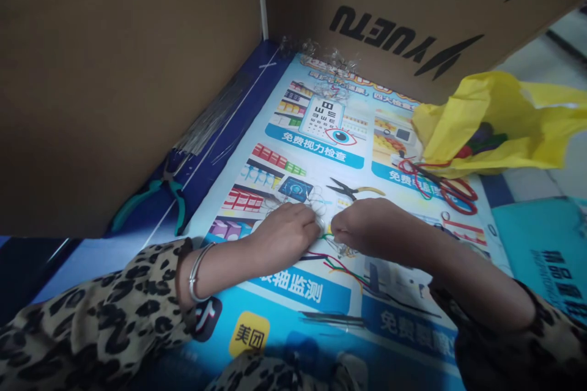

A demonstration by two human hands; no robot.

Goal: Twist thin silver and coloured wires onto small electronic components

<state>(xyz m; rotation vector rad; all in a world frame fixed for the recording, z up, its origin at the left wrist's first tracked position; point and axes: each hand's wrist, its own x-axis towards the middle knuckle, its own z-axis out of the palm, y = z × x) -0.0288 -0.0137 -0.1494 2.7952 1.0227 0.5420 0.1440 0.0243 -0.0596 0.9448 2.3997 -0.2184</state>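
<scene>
Near the middle of the poster my left hand [288,231] is closed, its knuckles up and its fingertips hidden. My right hand [362,224] faces it a short gap away, fingers curled in a pinch. A thin green cord [326,236] shows in the gap; whether either hand grips it I cannot tell. Loops of thin silvery wire [316,198] lie by the left fingers, and a small tangle [345,250] sits below the right hand. Red, green and dark cords [339,266] trail beneath both hands. Pliers with yellow handles [353,189] lie just beyond the right hand.
Cardboard walls [137,73] stand at the left and back. Teal-handled pliers [158,195] and a bundle of wires [211,116] lie left. A yellow bag [495,110] with coloured cord and red-handled scissors [458,195] is right. Dark strips [332,319] lie in front; wire pieces [337,64] at the back.
</scene>
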